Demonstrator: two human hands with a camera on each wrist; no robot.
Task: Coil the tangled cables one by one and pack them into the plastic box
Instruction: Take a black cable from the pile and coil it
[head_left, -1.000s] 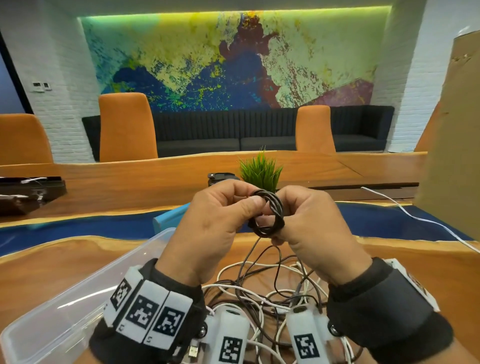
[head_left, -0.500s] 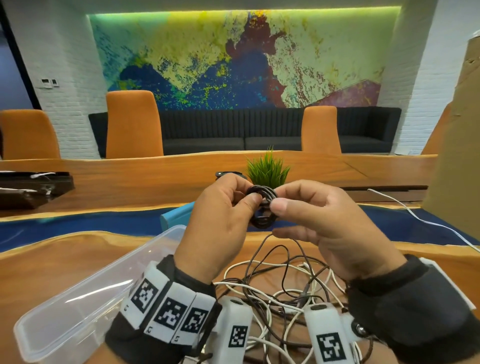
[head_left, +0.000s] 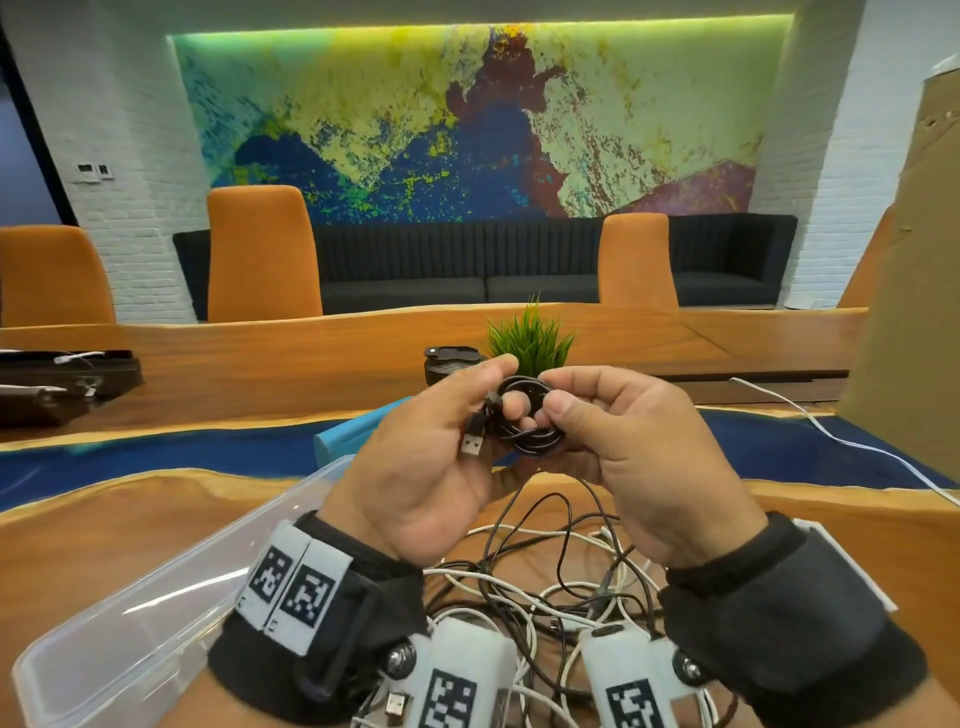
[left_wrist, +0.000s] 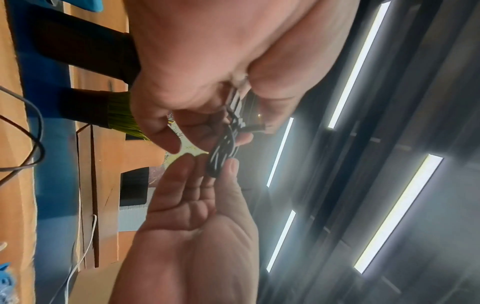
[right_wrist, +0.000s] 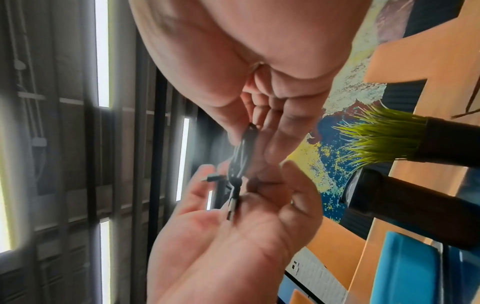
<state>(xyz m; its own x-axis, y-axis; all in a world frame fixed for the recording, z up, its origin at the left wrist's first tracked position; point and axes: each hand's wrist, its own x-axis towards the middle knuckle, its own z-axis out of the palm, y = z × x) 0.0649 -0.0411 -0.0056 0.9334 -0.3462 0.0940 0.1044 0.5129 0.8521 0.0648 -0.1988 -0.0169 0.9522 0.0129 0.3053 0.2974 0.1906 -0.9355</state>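
Observation:
A small coil of black cable (head_left: 527, 415) is held up above the table between both hands. My left hand (head_left: 457, 415) pinches its left side, and the USB plug (head_left: 471, 442) hangs by the left thumb. My right hand (head_left: 582, 415) pinches the coil's right side with thumb and fingers. The coil (left_wrist: 223, 156) shows edge-on in the left wrist view, and the same coil (right_wrist: 240, 156) in the right wrist view. A tangle of white and black cables (head_left: 550, 571) lies on the table under my wrists. The clear plastic box (head_left: 130, 623) stands at the lower left.
A potted green grass plant (head_left: 530, 338) and a black object (head_left: 447, 361) stand behind my hands. A blue lid (head_left: 348, 434) lies beyond the box. A white cable (head_left: 831, 436) runs along the right. Cardboard (head_left: 909, 260) stands at the right edge.
Both hands turned palm-up with the coil, so its flat face and the USB plug now show. The view shifted slightly, bringing the box further into the frame.

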